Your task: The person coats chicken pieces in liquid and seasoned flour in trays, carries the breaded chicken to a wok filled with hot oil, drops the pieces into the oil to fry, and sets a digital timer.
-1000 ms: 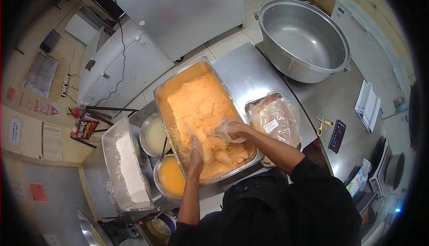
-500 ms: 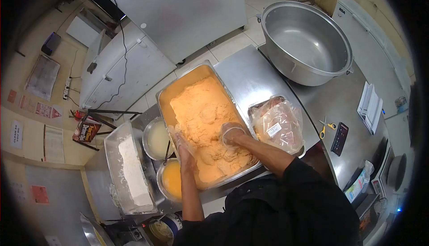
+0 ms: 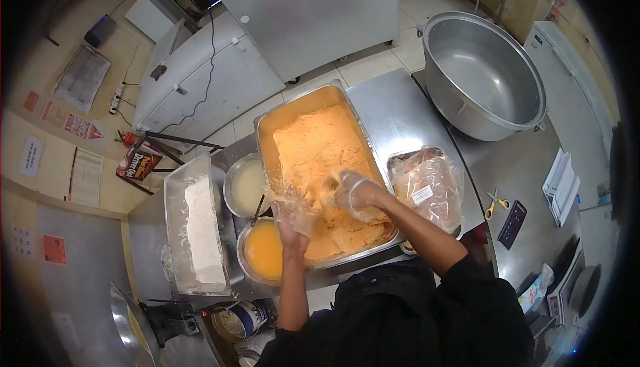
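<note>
A deep metal pan holds a thick, lumpy bed of orange powder. My left hand, in a clear plastic glove, hovers by the pan's near left side, fingers extended and somewhat blurred. Over the powder to its right is my right hand, gloved the same way; its fingers point down to the left and are smeared by motion. Whether anything lies under it is hidden. Against the pan's left side stand a bowl of orange liquid and a bowl of cloudy pale liquid.
At far left, a metal pan contains white powder. Plastic-bagged raw meat sits right of the orange powder. A large metal pot, scissors, a phone and papers rest on the right-hand counter.
My right hand has lifted out of the orange powder, leaving a hollow. My left hand has come inward from the pan's left rim. The whole view has shifted slightly.
</note>
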Demonstrator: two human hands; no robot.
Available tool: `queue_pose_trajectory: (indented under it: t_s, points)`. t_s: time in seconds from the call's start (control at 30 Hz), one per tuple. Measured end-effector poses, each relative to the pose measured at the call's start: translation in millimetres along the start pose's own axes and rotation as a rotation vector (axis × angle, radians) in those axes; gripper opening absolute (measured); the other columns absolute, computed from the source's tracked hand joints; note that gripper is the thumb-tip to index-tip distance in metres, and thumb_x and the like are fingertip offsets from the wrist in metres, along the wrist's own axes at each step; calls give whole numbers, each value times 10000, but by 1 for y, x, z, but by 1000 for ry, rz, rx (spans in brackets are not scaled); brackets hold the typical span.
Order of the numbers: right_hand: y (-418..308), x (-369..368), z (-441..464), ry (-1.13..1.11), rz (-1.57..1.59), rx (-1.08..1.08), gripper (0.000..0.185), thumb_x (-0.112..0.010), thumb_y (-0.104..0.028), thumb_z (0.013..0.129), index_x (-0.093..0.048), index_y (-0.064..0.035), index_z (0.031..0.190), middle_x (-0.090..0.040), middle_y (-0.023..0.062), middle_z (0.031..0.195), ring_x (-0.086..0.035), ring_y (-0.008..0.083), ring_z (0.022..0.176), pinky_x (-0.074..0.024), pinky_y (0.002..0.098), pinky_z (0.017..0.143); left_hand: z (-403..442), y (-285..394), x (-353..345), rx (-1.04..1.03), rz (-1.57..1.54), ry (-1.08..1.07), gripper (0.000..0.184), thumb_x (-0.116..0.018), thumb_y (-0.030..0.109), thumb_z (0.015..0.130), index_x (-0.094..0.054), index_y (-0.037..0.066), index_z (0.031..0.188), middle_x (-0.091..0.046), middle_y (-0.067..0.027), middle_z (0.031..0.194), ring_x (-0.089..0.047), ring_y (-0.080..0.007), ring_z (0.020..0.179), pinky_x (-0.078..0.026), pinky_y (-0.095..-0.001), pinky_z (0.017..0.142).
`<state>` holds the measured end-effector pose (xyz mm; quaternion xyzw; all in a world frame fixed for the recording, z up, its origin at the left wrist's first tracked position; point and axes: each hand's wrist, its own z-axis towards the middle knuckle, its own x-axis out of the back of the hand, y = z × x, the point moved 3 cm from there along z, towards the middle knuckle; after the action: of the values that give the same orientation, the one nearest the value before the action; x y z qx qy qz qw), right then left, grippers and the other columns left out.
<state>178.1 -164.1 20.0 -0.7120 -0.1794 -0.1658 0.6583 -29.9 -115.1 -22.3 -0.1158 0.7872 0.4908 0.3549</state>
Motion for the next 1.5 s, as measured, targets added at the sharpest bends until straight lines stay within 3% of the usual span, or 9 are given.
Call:
queue_pose_trajectory:
  t_s: [0.57, 0.67, 1.0, 1.1, 1.17, 1.2, 1.27, 1.37, 1.5]
  points:
    - [-23, -71, -17, -97, 54, -71, 188, -594, -107, 818, -654, 36, 924, -651, 273, 885, -636, 399, 818, -517, 441, 735, 18, -24, -3, -34, 39, 39, 589, -370, 530, 1021, -432, 98, 1416, -529, -98, 1367, -579, -295, 1144, -506, -461, 960]
    - [-23, -75, -22, -8, 293, 153, 212, -604, -69, 759, -645, 58, 923, -642, 236, 761, -583, 286, 661, -489, 407, 646, 15, -16, -14, 37, 45, 15, 576, -386, 525, 1015, -437, 107, 1408, -530, -90, 1369, -601, -301, 1100, -526, -479, 905]
    - [21, -102, -4, -173, -73, 321, 246, -672, -138, 776, -627, 41, 938, -637, 224, 808, -586, 304, 700, -494, 412, 672, 53, -37, 45, 166, -253, 164, 724, -412, 591, 988, -300, 114, 1519, -340, -155, 1542, -439, -348, 1328, -381, -568, 1057]
    - [7, -58, 20, -258, -365, 116, 335, -730, -232, 754, -648, 40, 932, -663, 231, 865, -646, 317, 767, -526, 401, 713, 72, -20, 52, -297, 487, 102, 743, -521, 519, 965, -275, 119, 1541, -314, -179, 1552, -377, -352, 1383, -327, -472, 1128]
    - [30, -37, 50, -227, -628, -153, 397, -752, -271, 743, -673, 40, 977, -691, 231, 935, -695, 317, 853, -548, 401, 760, 62, 13, 0, -214, 1341, 69, 897, -616, 444, 909, -141, 74, 1575, -207, -194, 1602, -297, -348, 1434, -251, -393, 1184]
    - [39, -31, 59, -228, -635, -148, 397, -752, -271, 743, -673, 40, 977, -691, 231, 935, -695, 317, 853, -548, 401, 760, 71, 5, 9, -219, 1337, 73, 897, -616, 444, 909, -141, 74, 1575, -207, -194, 1602, -297, -348, 1434, -251, -393, 1184]
    - [59, -17, 71, -241, -709, -176, 492, -694, -216, 776, -640, 37, 1194, -670, 233, 1173, -685, 300, 1043, -540, 400, 881, 108, -32, 43, -223, 1842, -114, 878, -695, 432, 820, -320, 53, 1518, -340, -218, 1537, -377, -346, 1384, -279, -355, 1164]
    - [113, -53, 97, 18, -845, -77, 541, -703, -219, 782, -610, 37, 1250, -660, 213, 1215, -682, 315, 1056, -549, 421, 877, 141, -49, 60, -703, 1654, -251, 870, -760, 274, 716, -394, 31, 1467, -425, -250, 1449, -483, -337, 1291, -399, -375, 1080]
    - [122, -54, 108, 120, -757, -208, 418, -673, -200, 814, -649, 16, 1171, -680, 209, 1155, -686, 330, 1043, -559, 413, 849, 160, -45, 60, -491, 1639, -3, 810, -784, 186, 681, -448, 22, 1400, -537, -253, 1291, -588, -348, 1133, -495, -407, 943]
